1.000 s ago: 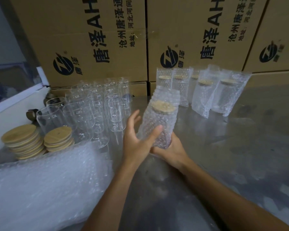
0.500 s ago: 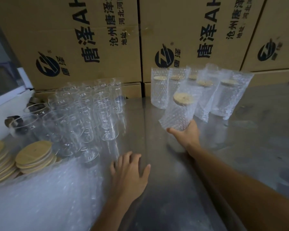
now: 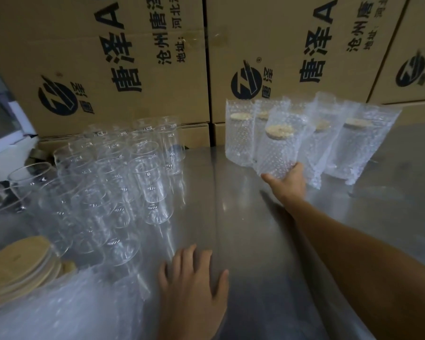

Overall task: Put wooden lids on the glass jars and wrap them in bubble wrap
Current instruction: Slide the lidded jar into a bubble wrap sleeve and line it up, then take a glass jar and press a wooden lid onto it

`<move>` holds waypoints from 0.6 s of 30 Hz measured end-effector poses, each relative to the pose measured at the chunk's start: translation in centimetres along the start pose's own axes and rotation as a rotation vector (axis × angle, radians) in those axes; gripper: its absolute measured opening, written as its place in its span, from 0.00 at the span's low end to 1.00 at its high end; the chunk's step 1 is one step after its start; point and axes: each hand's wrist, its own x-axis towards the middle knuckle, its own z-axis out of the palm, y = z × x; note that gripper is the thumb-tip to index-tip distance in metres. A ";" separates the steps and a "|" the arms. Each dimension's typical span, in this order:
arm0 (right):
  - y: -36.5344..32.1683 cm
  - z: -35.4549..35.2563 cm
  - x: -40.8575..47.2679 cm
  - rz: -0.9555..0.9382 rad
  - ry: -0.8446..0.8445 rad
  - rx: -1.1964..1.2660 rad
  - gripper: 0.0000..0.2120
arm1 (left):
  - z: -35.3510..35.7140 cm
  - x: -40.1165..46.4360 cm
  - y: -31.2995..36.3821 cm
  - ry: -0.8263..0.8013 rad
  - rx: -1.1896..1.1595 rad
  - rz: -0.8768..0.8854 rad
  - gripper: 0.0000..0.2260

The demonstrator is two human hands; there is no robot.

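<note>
My right hand (image 3: pixel 287 181) grips the bottom of a bubble-wrapped glass jar (image 3: pixel 279 148) with a wooden lid, held out at arm's length right in front of a row of several other wrapped jars (image 3: pixel 339 143) at the back of the metal table (image 3: pixel 243 217). My left hand (image 3: pixel 194 285) lies flat and open on the table near me, holding nothing. Several bare glass jars (image 3: pixel 123 182) without lids stand in a cluster at the left. Stacked wooden lids (image 3: pixel 17 266) sit at the far left edge. A heap of bubble wrap (image 3: pixel 59 305) lies at the lower left.
Large printed cardboard boxes (image 3: pixel 133 65) form a wall along the back of the table. A white box edge (image 3: pixel 8 153) and some dark metal clasps (image 3: pixel 0 192) lie at the far left.
My right hand has carried the wrapped jar away from me to the row of wrapped jars. My left hand let go of it and dropped flat onto the table.
</note>
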 end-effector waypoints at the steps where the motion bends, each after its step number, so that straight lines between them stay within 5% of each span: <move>1: 0.0 0.1 0.3 0.003 0.000 -0.001 0.40 | 0.1 0.0 0.0 0.003 0.005 -0.001 0.22; 15: -0.3 -0.2 -0.5 0.068 0.033 -0.091 0.44 | 0.3 0.2 -0.2 -0.018 -0.022 -0.019 0.22; 18: -0.4 -0.8 -2.3 0.067 0.042 -0.017 0.37 | 0.7 0.1 -0.4 -0.039 -0.028 -0.023 0.24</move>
